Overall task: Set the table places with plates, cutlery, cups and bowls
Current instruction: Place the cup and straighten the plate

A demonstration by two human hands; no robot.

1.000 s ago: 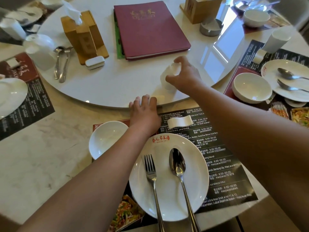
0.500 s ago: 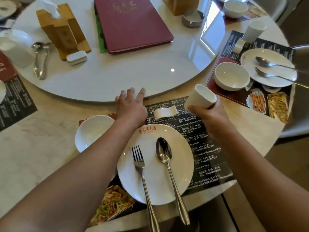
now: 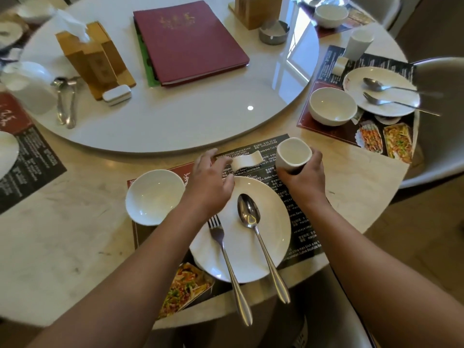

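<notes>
A: Layout, big to small?

B: Beige marble desk [image 3: 62,222] with a round white turntable [image 3: 175,126] at its centre. At the near edge lies a dark printed paper placemat [image 3: 301,222]. On it sits a round white plate [image 3: 276,222] with a steel fork [image 3: 223,247] and a steel spoon [image 3: 261,242], handles toward the person. A round white bowl [image 3: 155,197] is just left of the plate.

A: Cup?

B: Small white ceramic cup [image 3: 293,155] at the placemat's far right corner, beyond the plate rim. Mouth up, tipped slightly toward the camera. The right hand [image 3: 303,177] grips it from the near side, fingers wrapped round the lower wall.

A: Landed or airborne?

B: Can't tell, the hand hides its base. My read: placement is nearly done and release comes next.

A: Left hand?

B: The left hand [image 3: 211,184] is over the plate's far rim, fingers apart and lightly curved, holding nothing visible. A small white ceramic chopstick rest [image 3: 247,159] lies just ahead of its fingertips. Its long axis runs left-right, rising a bit rightward, between those fingers and the cup. Left is the nearer hand. Contact with the rest's left end is unclear.

A: Risk?

B: Rest and cup sit close. Nudging the rest rightward could knock the cup.
</notes>
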